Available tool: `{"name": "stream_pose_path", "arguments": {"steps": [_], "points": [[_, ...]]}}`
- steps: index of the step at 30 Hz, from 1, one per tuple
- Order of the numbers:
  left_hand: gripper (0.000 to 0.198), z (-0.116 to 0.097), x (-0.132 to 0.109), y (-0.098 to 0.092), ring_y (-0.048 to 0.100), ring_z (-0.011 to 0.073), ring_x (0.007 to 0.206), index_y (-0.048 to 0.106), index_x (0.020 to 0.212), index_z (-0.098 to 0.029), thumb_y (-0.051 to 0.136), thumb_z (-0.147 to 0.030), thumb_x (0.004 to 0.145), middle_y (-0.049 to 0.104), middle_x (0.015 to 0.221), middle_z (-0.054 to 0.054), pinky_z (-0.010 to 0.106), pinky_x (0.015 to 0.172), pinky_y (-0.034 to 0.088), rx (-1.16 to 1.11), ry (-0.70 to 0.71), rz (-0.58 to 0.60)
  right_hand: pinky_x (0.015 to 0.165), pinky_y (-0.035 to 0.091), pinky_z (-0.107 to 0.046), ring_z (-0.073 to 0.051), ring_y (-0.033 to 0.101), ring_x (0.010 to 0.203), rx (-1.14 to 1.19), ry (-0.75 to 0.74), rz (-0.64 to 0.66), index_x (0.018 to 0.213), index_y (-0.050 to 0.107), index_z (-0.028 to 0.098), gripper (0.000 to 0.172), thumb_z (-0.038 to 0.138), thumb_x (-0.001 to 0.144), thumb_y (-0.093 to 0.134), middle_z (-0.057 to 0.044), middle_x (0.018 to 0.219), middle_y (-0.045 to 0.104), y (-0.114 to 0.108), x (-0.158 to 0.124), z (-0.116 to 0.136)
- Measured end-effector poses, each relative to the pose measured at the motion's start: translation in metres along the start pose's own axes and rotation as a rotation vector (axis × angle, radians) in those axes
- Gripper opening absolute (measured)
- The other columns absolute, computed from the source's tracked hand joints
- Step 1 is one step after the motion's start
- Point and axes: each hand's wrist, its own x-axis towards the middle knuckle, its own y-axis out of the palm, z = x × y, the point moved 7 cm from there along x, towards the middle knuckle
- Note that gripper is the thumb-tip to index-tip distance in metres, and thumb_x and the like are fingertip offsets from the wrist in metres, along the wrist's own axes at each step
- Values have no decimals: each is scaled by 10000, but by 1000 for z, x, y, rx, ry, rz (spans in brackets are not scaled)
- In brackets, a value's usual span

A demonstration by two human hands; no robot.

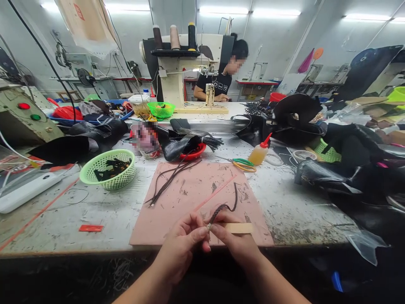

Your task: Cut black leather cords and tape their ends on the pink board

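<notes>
My left hand (183, 238) and my right hand (232, 236) meet over the near edge of a pink work mat (190, 194). Both pinch the end of a thin dark braided cord (225, 207), which loops up and to the right over the mat. A flat pale wooden stick (238, 228) juts out to the right from my right hand's fingers. Several more dark braided cords (171, 179) lie on the mat's far left part.
A green basket (109, 169) with dark pieces sits left. Green-handled scissors (242, 164), a yellow glue bottle (259, 153), a red bowl (194, 153) and piles of black leather (341, 169) lie behind and right. A person sits at a sewing machine (180, 63) across the table.
</notes>
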Motion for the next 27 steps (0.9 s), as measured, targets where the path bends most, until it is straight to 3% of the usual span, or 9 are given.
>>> {"name": "stream_pose_path", "arguments": {"steps": [5,9,13,18,22,27], "points": [[191,-1,2,-2,556,81,523,575,649,-147,724,-264,625,595,584,-30,184,560,417,95,30,-8,581,456,-227,-127,553,663,13,-52,-4,740,570,191,107,294,758,594,-7,708,577,-1,-2,4],[190,2,1,1,543,71,484,603,652,-131,708,-290,648,607,564,-13,182,561,413,61,-2,43,633,463,-250,-144,571,722,-59,-115,55,783,610,186,78,259,763,591,-33,781,603,-1,-1,12],[233,9,-2,10,475,42,385,636,719,-117,715,-319,633,571,477,-18,148,449,335,-58,-96,142,674,471,-263,-147,566,762,-38,-153,184,812,638,194,93,235,785,559,-36,799,588,2,-1,19],[261,15,-4,20,386,20,315,580,592,-115,711,-337,632,509,387,-27,134,366,250,-133,-180,251,655,463,-255,-142,540,762,-76,-169,262,813,620,201,100,261,793,542,-30,798,537,4,-2,23],[265,16,0,12,452,39,332,558,638,-144,728,-345,604,588,489,-12,131,361,271,-102,-149,174,636,438,-263,-142,524,728,-133,-255,240,807,574,200,111,294,808,515,-27,786,516,3,-3,26],[279,3,0,5,539,82,438,582,621,-141,751,-357,565,590,541,-23,178,472,400,148,-22,77,580,413,-256,-131,487,664,-213,-223,182,744,482,199,161,340,821,480,-15,745,486,0,0,19]]}}
